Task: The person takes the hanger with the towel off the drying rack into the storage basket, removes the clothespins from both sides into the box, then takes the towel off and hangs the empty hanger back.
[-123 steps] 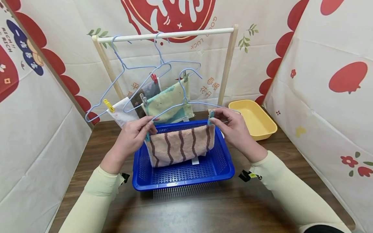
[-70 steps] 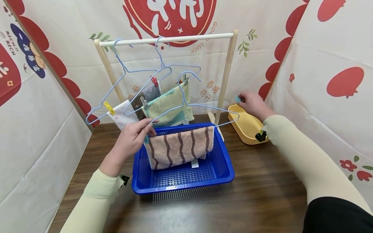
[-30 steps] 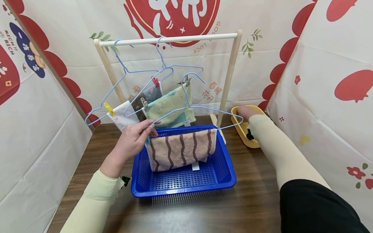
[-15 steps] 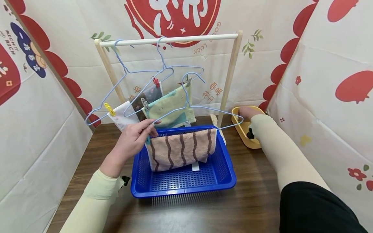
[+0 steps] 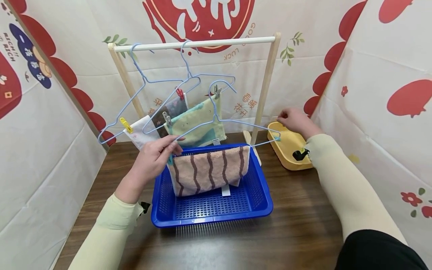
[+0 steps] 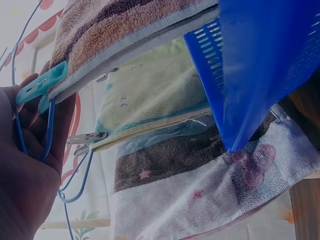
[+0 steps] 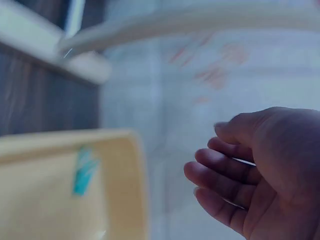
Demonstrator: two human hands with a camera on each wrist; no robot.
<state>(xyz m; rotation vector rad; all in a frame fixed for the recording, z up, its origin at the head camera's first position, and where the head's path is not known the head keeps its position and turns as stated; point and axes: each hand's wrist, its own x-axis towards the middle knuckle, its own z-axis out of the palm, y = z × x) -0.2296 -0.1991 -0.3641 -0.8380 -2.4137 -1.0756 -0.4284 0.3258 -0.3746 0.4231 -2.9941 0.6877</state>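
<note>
My left hand grips the left end of a blue wire hanger. A teal clothespin at that end clips a corner of the beige towel with brown wavy stripes. The towel hangs over the blue basket; its right corner carries no clothespin and lies by the hanger's lower wire. My right hand is raised above the yellow tray, its fingers loosely bent with nothing between them in the right wrist view. Another teal clothespin lies inside the tray.
Behind the basket stands a rack with a white rail and wooden posts. Two blue hangers on it carry a white-and-grey towel and a green towel, held by yellow, red and metal clips. Printed cloth walls enclose the brown table.
My right hand took the teal clothespin from the towel's right corner, carried it into the yellow tray, left it there and rose. My left hand kept its grip on the hanger.
</note>
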